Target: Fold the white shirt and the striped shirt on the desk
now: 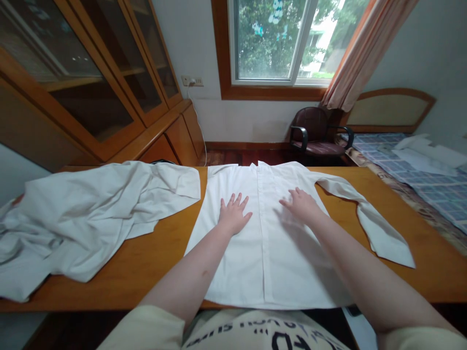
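Note:
A white button-up shirt (241, 265) lies spread on the wooden table, its buttoned front facing up and its collar end at the far edge. One sleeve (379, 228) stretches out to the right across the tabletop; the left sleeve is not visible. With fingers spread, my left hand (233, 215) rests flat on the left half of the shirt. My right hand (301, 205) is over the right chest area, fingers apart and slightly bent, casting a shadow on the cloth. Whether its fingertips touch the fabric I cannot tell. Neither hand holds anything.
A heap of crumpled white clothes (91, 214) covers the left of the wooden table (153, 272). Beyond stand a glass-door cabinet (120, 73) and a dark red armchair (315, 131) below the window. A bed (419, 160) is at the right.

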The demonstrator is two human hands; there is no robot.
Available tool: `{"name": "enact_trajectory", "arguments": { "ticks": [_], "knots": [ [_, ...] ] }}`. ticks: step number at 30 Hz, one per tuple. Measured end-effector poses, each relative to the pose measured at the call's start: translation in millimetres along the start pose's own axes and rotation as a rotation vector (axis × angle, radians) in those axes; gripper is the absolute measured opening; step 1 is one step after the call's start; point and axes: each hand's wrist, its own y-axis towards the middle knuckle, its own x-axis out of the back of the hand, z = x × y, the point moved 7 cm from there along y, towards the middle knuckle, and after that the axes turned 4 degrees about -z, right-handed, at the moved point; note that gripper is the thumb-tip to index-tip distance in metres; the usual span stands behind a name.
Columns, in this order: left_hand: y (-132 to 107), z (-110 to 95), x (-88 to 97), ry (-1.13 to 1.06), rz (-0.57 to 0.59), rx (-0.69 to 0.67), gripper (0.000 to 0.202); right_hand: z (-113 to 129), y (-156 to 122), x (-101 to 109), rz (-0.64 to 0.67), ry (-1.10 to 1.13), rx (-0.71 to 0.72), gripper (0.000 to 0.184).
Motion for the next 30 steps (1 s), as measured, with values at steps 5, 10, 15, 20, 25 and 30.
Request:
{"name": "enact_trajectory", "arguments": {
  "ticks": [5,10,15,20,25,30],
  "knots": [
    [-2,0,1.3,-0.004,-0.011,0.005,0.067,39,52,-20,-0.081,0.069,0.028,0.077],
    [-11,-1,1.5,-0.003,-0.024,0.006,0.066,45,58,-51,-0.083,0.033,0.077,0.077],
    [-29,1,4.8,-0.003,-0.030,-0.004,0.062,37,51,-56,-0.099,0.027,0.076,0.078],
    [-52,1,6.2,-0.004,-0.023,0.037,0.061,36,41,-58,-0.077,0.007,0.076,0.078],
    [-74,-4,4.6,0.035,0.007,0.108,0.062,35,29,-60,-0.082,-0.006,0.080,0.077],
    [-58,-6,20.6,0.042,0.141,0.070,0.066,36,26,-60,-0.074,-0.006,0.070,0.077]
  ]
}}
